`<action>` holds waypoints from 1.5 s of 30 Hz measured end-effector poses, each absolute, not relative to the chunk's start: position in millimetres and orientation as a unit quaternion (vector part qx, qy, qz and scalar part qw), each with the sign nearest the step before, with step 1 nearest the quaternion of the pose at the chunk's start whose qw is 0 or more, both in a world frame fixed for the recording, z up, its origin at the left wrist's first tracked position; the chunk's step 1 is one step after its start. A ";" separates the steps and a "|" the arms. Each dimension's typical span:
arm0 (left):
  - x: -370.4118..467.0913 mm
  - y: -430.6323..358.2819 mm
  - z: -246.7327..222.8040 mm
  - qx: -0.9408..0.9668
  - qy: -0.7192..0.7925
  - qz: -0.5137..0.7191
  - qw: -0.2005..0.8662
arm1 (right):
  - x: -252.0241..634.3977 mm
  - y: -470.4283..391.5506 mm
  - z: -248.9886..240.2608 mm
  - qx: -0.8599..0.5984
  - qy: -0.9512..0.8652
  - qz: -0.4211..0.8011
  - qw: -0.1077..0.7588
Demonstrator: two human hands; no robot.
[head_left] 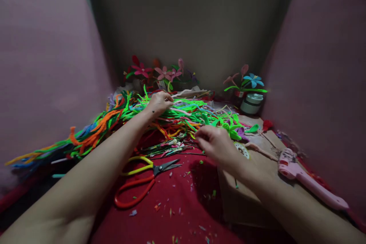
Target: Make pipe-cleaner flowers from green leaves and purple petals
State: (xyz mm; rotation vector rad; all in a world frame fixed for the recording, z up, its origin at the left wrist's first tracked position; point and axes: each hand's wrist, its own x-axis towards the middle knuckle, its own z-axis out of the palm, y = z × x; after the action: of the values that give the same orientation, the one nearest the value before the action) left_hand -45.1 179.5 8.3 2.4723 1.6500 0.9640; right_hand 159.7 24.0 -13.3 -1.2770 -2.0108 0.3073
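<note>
My left hand [160, 103] reaches over a heap of pipe cleaners [197, 111], mostly bright green with some pale, blue and orange. Its fingers are curled together at the pile, beside a pale pipe cleaner [180, 111]; whether they grip a strand is hidden. Lower and to the right, my right hand [215, 143] hovers near the front edge of the heap, fingertips pressed together on something too small to make out. A green pipe-cleaner flower [232, 127] lies just beyond it. Scissors [160, 168] with one yellow and one red handle rest on the red cloth, blades slightly apart.
A pink glue gun [311, 187] lies on a cardboard box [248, 202] at right, near a white round spool [241, 150]. Finished flowers [164, 73] and a grey-green jar [252, 103] stand at the back. Coloured scraps litter the red cloth [183, 206]. Walls enclose three sides.
</note>
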 end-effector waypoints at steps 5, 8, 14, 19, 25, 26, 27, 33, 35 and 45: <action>-49.3 171.2 10.3 0.811 0.467 0.353 0.015 | 157.5 79.6 5.7 -0.589 -0.754 0.061 0.285; -51.7 159.8 14.1 0.829 0.447 0.335 0.003 | 144.8 101.1 0.8 -0.590 -0.771 0.004 0.238; -55.2 147.8 7.3 0.853 0.451 0.260 -0.038 | 125.6 114.4 -11.1 -0.588 -0.782 -0.049 0.201; -55.3 149.5 -2.1 0.852 0.463 0.240 -0.050 | 127.3 119.3 -10.6 -0.573 -0.799 -0.063 0.169; -48.9 153.2 -2.2 0.810 0.522 0.262 -0.049 | 127.6 129.6 -5.9 -0.581 -0.798 -0.068 0.148; -48.1 154.0 -1.6 0.801 0.533 0.268 -0.047 | 126.1 130.8 -5.1 -0.579 -0.799 -0.071 0.145; -47.5 154.8 -1.2 0.794 0.542 0.274 -0.045 | 124.3 131.8 -4.3 -0.576 -0.802 -0.074 0.140; -46.6 159.1 -1.2 0.775 0.563 0.287 -0.027 | 113.6 135.2 -1.7 -0.524 -0.842 -0.089 0.092; -46.3 159.5 -1.8 0.773 0.565 0.288 -0.023 | 112.8 135.0 -0.9 -0.496 -0.859 -0.099 0.078; -48.6 164.7 -12.2 0.817 0.509 0.271 -0.011 | 115.5 113.0 20.7 -0.400 -0.891 -0.194 0.092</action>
State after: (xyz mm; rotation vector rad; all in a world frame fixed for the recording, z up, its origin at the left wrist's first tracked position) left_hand -48.6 164.7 -12.2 2.5837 1.6121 0.8580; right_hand 115.5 113.0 20.7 -1.1879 -2.6455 -0.5771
